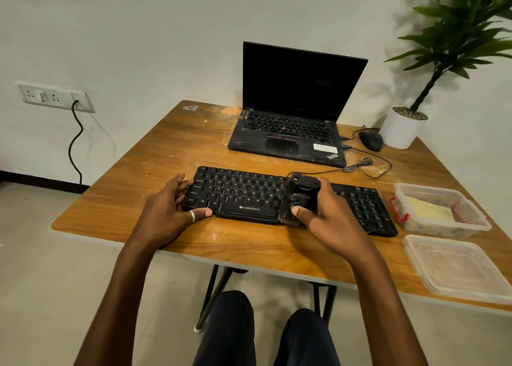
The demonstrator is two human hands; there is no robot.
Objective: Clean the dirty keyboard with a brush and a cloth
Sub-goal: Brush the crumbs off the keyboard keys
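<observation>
Where I sit: legs (225, 329) in dark trousers, bottom centre of frame, under the near table edge.
Table (155, 155): wood top, dusty, pale specks scattered over it.
Left hand (177, 209): grips left end of keyboard; thumb, with a ring, pressed on the front edge, fingers spread and curled over the end keys.
Right hand (325, 217): grips the brush; thumb pressed on top, fingers wrapped round its right side.
Brush (302, 196): dark block, lying across the keys just right of the space bar; bristles down, showing at the front edge.
Keyboard (249, 196): black, centre of frame, flat on table, long side toward me.
Lid (457, 268): clear plastic, lower right, flat on table.
Container (471, 221): clear tub, right of keyboard, just beyond the lid, red clip on its left side.
Cloth (426, 209): pale yellow, inside the tub.
Laptop (291, 110): open, screen dark, beyond keyboard, dusty deck.
Mouse (371, 140): black, right of laptop.
Plant pot (401, 128): white, upper right, just beside mouse.
Wall socket (55, 96): upper left, black cable plugged in.
</observation>
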